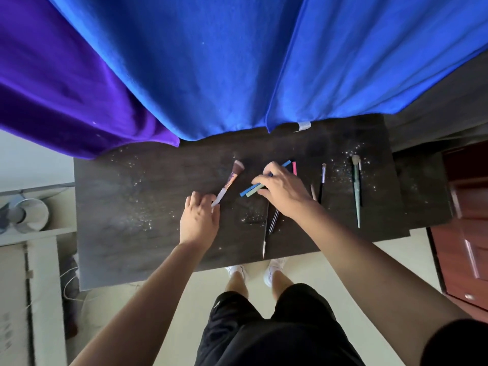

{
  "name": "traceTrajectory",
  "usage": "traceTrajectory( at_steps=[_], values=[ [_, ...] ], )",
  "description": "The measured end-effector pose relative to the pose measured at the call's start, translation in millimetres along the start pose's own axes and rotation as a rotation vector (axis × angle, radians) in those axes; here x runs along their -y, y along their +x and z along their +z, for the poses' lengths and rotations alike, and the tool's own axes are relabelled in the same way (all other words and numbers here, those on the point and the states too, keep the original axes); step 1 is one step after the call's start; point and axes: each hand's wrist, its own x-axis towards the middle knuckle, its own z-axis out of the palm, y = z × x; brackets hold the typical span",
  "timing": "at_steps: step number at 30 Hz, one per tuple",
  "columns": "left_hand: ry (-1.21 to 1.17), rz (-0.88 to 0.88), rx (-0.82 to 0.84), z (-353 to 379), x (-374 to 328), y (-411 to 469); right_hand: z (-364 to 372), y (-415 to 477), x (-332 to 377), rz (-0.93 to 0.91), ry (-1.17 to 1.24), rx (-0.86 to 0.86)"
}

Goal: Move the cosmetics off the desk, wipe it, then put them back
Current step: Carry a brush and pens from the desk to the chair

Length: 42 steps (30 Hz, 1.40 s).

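Observation:
On the dark desk [126, 207] lie several cosmetic tools amid glittery specks. My left hand [199, 217] grips the white handle end of a rose-gold makeup brush [231, 179], bristles pointing away. My right hand [284, 192] closes over a blue stick and a green stick [250, 191]; a pink stick [294, 168] shows beyond its fingers. Two thin liner pens [270, 224] lie under my right wrist. A small purple-tipped brush [322, 182] and a long green-handled brush [357, 191] lie further right.
Blue cloth [237, 62] and purple cloth [60, 83] hang over the desk's far edge. A reddish wooden cabinet [464, 233] stands at the right. A white fan [29, 213] and white furniture sit at the left. My legs stand at the near edge.

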Motion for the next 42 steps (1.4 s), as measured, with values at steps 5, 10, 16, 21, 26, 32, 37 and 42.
traceTrajectory(
  at_steps=[5,10,16,21,26,32,37,42],
  values=[
    [-0.082,-0.108,0.018,0.9,-9.8,9.8,-6.7,12.2,-3.5,-0.060,-0.018,0.027],
    [-0.147,-0.171,0.000,-0.7,-16.5,13.3,-4.8,17.3,-9.5,-0.049,0.017,0.043],
    [-0.195,-0.251,-0.046,-2.7,-21.8,16.1,-3.2,16.9,-17.9,-0.026,0.097,0.014],
    [-0.235,-0.246,-0.156,-18.2,-36.0,20.0,-29.8,8.6,-23.4,0.054,0.244,-0.219],
    [-0.248,-0.124,-0.268,-50.9,-70.4,19.4,-71.4,-12.8,-38.2,0.154,0.419,-0.395],
    [-0.317,0.083,-0.325,-96.7,-128.3,19.4,-110.6,-63.8,-57.7,0.243,0.471,-0.554],
    [-0.390,0.328,-0.268,-112.7,-171.8,23.1,-121.8,-130.6,-69.8,0.394,0.508,-0.777],
    [-0.488,0.598,-0.107,-91.1,-220.5,0.9,-80.0,-236.6,-62.7,0.702,0.535,-0.999]
  ],
)
